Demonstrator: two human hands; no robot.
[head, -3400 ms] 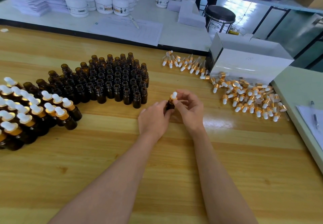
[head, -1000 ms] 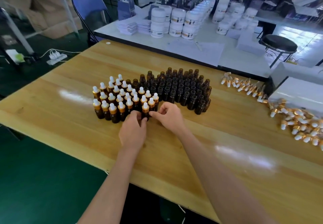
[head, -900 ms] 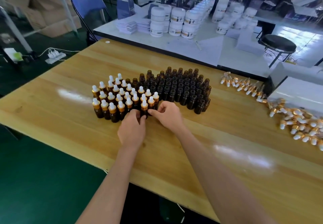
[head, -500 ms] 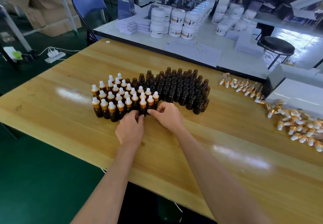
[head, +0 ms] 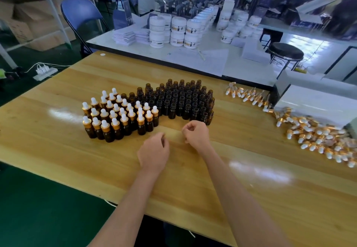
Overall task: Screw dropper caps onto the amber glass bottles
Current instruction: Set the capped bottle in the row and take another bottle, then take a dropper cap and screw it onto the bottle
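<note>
On my table (head: pixel 251 198): capped bottles (head: pixel 119 115) beside uncapped bottles (head: pixel 183 102).
Left hand (head: pixel 153 150): loosely curled, empty.
Right hand (head: pixel 195 133): likewise curled, empty (near the uncapped).

- The bare bench (head: pixel 193 179) lies open on the near side, all around my left hand (head: pixel 153 153) and right hand (head: pixel 195 133).
- The capped bottles (head: pixel 116 115) stand packed tight, far and left of my left hand, their droppers sticking up.
- The uncapped amber bottles (head: pixel 183 100) form a dense block just beyond my right fingers (head: pixel 186 131).
- A free strip of bench runs right toward the loose dropper caps (head: pixel 316 138).
- The white box (head: pixel 316 102) walls off the far right.
</note>
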